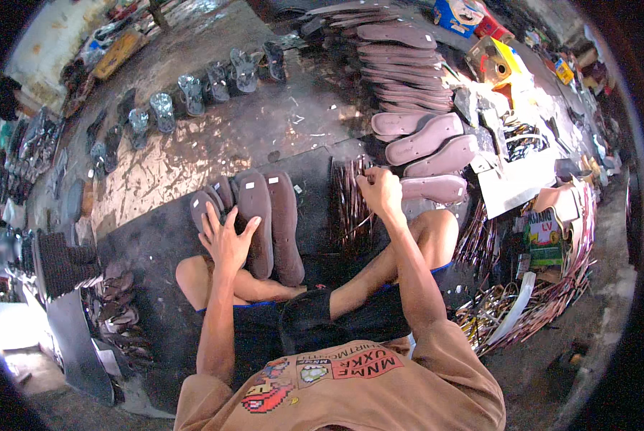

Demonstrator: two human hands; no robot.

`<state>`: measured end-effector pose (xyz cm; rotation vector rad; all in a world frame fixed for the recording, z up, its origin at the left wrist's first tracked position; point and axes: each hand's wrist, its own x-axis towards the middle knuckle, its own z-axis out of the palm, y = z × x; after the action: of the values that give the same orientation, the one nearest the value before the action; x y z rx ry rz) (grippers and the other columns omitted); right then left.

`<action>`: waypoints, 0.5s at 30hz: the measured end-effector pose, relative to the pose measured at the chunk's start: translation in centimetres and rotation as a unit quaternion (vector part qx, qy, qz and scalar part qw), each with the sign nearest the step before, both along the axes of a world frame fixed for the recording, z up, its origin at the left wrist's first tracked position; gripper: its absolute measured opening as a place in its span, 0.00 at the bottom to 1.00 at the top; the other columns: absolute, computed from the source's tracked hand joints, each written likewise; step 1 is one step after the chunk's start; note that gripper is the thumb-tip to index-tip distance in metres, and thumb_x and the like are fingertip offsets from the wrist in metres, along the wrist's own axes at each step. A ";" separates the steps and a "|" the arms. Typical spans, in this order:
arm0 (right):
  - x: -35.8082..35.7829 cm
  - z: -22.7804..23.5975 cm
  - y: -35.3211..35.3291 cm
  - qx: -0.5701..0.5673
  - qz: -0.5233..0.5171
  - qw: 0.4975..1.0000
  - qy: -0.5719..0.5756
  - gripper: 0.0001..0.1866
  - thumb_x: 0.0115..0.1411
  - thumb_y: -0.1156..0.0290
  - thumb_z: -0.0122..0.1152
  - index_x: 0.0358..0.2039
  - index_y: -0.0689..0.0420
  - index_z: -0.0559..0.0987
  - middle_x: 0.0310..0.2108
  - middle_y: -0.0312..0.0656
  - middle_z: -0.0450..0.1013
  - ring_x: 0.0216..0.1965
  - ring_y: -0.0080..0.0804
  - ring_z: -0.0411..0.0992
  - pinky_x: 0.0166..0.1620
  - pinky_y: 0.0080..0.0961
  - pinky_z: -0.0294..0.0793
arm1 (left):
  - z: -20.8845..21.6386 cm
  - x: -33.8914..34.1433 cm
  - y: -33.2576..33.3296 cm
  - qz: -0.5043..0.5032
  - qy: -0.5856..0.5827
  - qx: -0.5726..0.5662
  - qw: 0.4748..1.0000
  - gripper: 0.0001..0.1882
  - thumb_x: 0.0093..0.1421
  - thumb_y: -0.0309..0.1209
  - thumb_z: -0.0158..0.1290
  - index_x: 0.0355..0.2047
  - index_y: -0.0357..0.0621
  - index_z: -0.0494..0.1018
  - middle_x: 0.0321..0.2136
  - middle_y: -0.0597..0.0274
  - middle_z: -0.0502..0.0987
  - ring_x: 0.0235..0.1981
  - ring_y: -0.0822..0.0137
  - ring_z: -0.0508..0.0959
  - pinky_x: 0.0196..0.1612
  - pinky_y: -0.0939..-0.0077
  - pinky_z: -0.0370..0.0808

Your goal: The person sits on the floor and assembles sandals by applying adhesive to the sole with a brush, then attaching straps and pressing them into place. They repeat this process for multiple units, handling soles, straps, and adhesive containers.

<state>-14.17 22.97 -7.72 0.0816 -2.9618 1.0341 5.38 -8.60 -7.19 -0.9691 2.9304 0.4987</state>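
Fingers (pixel 211 218) of the left hand (pixel 228 243) spread wide over a cluster of brown footbeds, thumb splayed against the edge of a long footbed (pixel 255 194); I cannot tell from my remote post whether they grip anything. A second long footbed (pixel 286 230) lies just beside the first, to its right, and smaller footbeds (pixel 201 204) sit under and around the fingertips. Several bear small white labels.

The right hand (pixel 381 192) is half curled at the upper end of a bundle of dark brown strips (pixel 349 208), thumb and forefinger drawn close together; whether a strip is pinched between them I cannot make out. A pale mauve-brown footbed (pixel 437 189) lies just to that hand's right.

Between the hands and the crossed legs (pixel 365 284), my view shows a black mat (pixel 156 244). Beyond, loose footbeds (pixel 426 140) lie below a long stack of footbeds (pixel 401 72). A white sheet (pixel 516 183) slopes beside them, near a yellow box (pixel 507 57) and a blue carton (pixel 455 18). Dark sandals (pixel 191 93) curve in a row across the worn floor (pixel 300 108), and a heap of multicoloured strips (pixel 544 309) spreads at far right.
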 end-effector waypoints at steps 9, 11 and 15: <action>0.5 1.8 3.5 -0.356 0.086 0.929 -0.051 0.18 0.63 0.69 0.76 0.47 0.68 0.84 0.37 0.46 0.86 0.38 0.27 0.82 0.44 0.28 0.82 | 3.4 -0.5 -1.3 -0.036 0.353 0.110 0.928 0.22 0.64 0.31 0.67 0.57 0.42 0.79 0.58 0.46 0.80 0.62 0.49 0.77 0.68 0.50 0.70; 1.9 5.3 3.2 -0.392 0.120 0.908 -0.081 0.16 0.63 0.72 0.75 0.48 0.66 0.83 0.39 0.44 0.85 0.40 0.26 0.81 0.45 0.28 0.81 | 5.7 -1.4 -0.6 -0.024 0.352 0.234 0.906 0.18 0.66 0.25 0.65 0.56 0.40 0.81 0.54 0.54 0.83 0.55 0.64 0.81 0.60 0.63 0.77; 5.3 10.5 1.2 -0.428 0.214 0.871 -0.108 0.12 0.64 0.75 0.75 0.46 0.62 0.82 0.35 0.34 0.82 0.37 0.19 0.78 0.42 0.23 0.80 | 12.4 -2.8 6.3 -0.139 0.337 0.407 0.838 0.20 0.67 0.26 0.66 0.59 0.40 0.80 0.51 0.60 0.85 0.48 0.75 0.82 0.50 0.77 0.80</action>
<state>-8.83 24.22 2.80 0.6596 -2.3722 2.4358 2.63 -2.32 5.20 -0.2543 2.6896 2.1702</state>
